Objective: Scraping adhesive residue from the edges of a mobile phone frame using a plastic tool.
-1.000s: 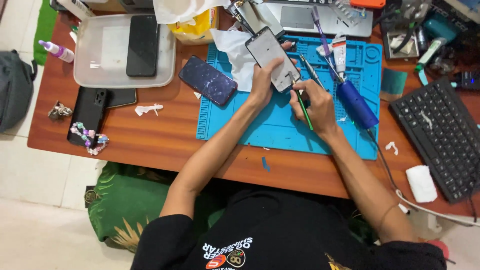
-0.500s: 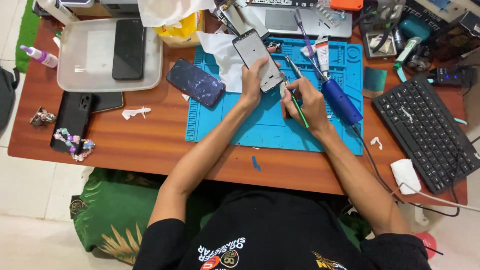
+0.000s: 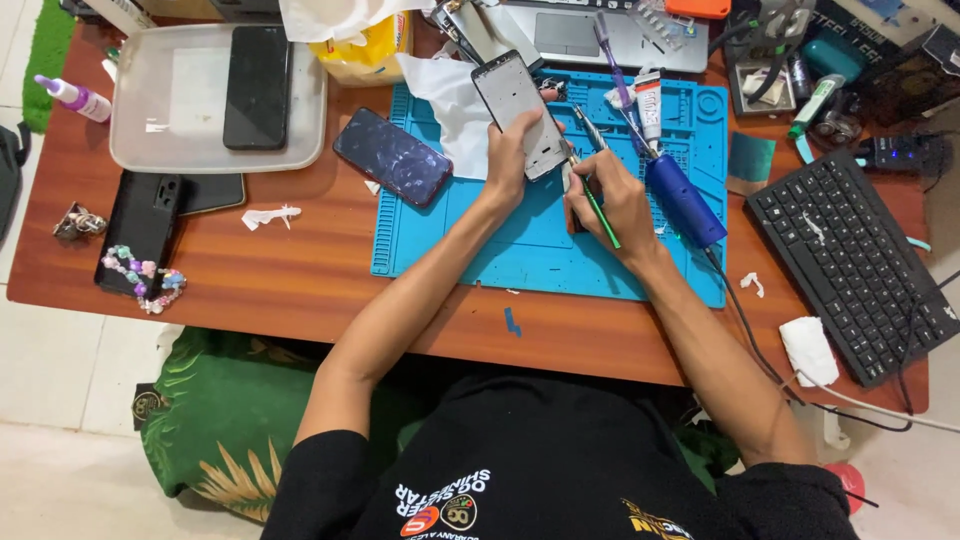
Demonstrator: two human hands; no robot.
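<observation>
My left hand point(image 3: 512, 150) grips a phone frame point(image 3: 518, 112) with a pale inner face, tilted over the blue work mat point(image 3: 500, 250). My right hand point(image 3: 612, 200) holds a thin green-handled tool point(image 3: 600, 210), its tip at the frame's lower right edge. A dark phone with a cracked patterned back point(image 3: 392, 157) lies on the mat's left edge. A white tissue point(image 3: 450, 100) lies under the frame. A blue handheld tool with a cable point(image 3: 682, 198) lies just right of my right hand.
A clear tray point(image 3: 190, 100) with a black phone point(image 3: 257, 87) sits back left. A black phone case with bead charm point(image 3: 140, 240) lies at the left. A black keyboard point(image 3: 850, 260) is right, a laptop point(image 3: 590, 35) at the back, a glue tube point(image 3: 650, 100) nearby.
The camera view has shifted slightly; both hands stay together on the phone frame, with the green tool still working along its lower edge.
</observation>
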